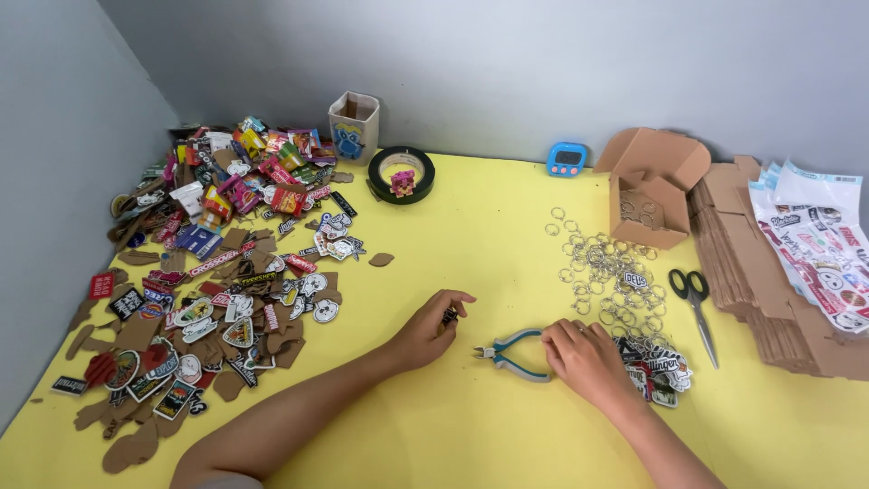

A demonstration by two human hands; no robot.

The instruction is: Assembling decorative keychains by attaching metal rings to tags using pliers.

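Note:
My left hand [429, 328] rests on the yellow table [471, 244] near the middle, fingers pinched around a small dark charm [449, 316]. My right hand [584, 358] lies on the handles of blue-grey pliers [509, 350], whose jaws point left toward my left hand. Just right of my right hand sits a small heap of sticker charms [659, 369]. Beyond it spreads a scatter of metal key rings [605, 268].
A big pile of colourful charms and brown cut-outs [217, 263] covers the left side. At the back stand a small cup [353, 127], a tape roll [401, 174], a blue timer [568, 158] and an open cardboard box [650, 186]. Scissors [696, 308], cardboard stacks [760, 272] and sticker sheets [819, 244] lie right.

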